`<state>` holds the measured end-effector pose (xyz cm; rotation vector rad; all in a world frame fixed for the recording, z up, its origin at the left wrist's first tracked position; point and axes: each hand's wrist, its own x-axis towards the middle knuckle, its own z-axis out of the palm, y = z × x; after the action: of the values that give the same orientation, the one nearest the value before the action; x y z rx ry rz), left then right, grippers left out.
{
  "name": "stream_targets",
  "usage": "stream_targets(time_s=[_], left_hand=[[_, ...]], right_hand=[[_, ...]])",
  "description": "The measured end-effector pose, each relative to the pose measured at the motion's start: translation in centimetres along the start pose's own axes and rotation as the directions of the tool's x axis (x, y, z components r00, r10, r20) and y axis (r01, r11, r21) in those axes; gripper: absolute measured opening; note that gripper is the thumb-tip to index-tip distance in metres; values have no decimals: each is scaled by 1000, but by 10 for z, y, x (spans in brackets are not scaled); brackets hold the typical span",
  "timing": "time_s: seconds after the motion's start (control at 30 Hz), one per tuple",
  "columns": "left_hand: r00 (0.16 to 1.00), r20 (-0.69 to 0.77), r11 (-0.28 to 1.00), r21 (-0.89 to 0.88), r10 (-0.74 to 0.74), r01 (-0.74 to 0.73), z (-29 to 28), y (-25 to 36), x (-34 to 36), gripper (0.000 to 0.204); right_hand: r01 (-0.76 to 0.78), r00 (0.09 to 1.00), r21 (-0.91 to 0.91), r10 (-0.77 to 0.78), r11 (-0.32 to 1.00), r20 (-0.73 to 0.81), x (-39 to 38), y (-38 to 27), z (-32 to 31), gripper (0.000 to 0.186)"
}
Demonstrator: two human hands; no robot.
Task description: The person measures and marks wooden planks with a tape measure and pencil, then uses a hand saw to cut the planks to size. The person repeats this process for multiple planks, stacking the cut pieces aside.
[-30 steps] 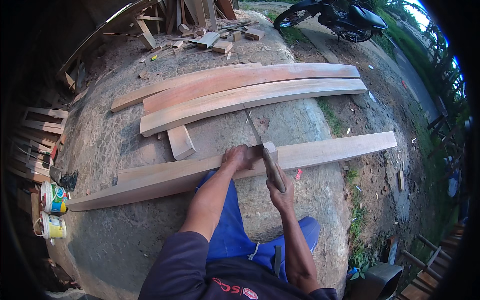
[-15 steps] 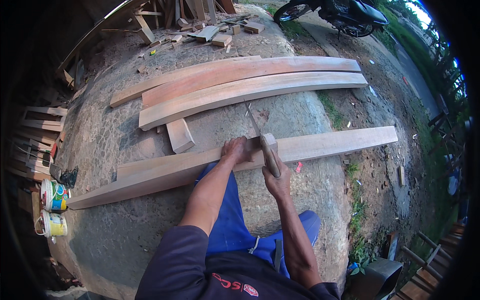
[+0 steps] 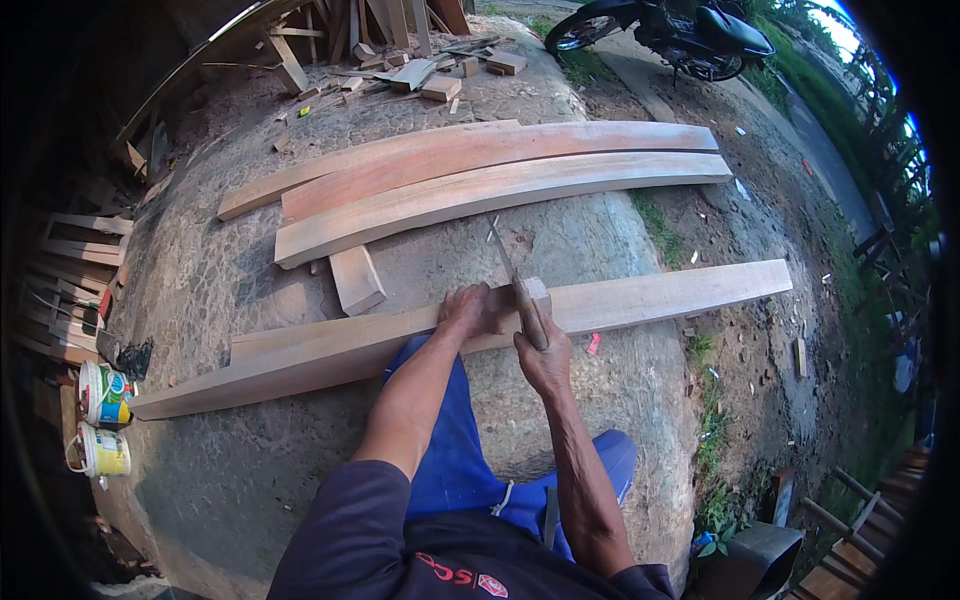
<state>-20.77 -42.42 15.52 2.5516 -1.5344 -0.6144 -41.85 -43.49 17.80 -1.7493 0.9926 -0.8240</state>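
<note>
A long wooden beam [image 3: 670, 296] lies across in front of me, over my blue-trousered leg. My left hand [image 3: 469, 311] grips its upper edge, just left of a handsaw [image 3: 508, 262]. The saw's worn wooden handle is in my right hand [image 3: 543, 360], with the fingers closed round it. Its narrow blade points away from me and crosses the beam beside a small light wood block [image 3: 538, 293]. How deep the teeth sit in the wood cannot be seen.
Beyond the beam, several planks [image 3: 500, 185] rest on a short crosspiece [image 3: 357, 280]. Offcuts [image 3: 440, 88] are scattered at the back. Two paint buckets [image 3: 105, 451] stand at left, a motorcycle [image 3: 680, 35] far right, and a dark metal box [image 3: 752, 560] lower right.
My right hand and the saw handle have shifted slightly left, and the saw's angle differs a little. My left hand keeps its place on the beam. The whole view has moved slightly.
</note>
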Motion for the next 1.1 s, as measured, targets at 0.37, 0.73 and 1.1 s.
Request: stream_targets(time_s=[0.37,0.73,1.1], left_hand=[[997,68,1000,-21,-22,23,4,-2,11,92],[986,163,997,-56,-38,47,-8,-4,18,85],[994,110,1000,15,-3,2,-6,-3,11,83]], right_hand=[[54,998,-45,-53,998,15,-128,-45,-74,63],[-72,996,-57,75,996,51,-243,-65,-135,67],[82,997,61,-81,995,-6,-32,-14,-22,61]])
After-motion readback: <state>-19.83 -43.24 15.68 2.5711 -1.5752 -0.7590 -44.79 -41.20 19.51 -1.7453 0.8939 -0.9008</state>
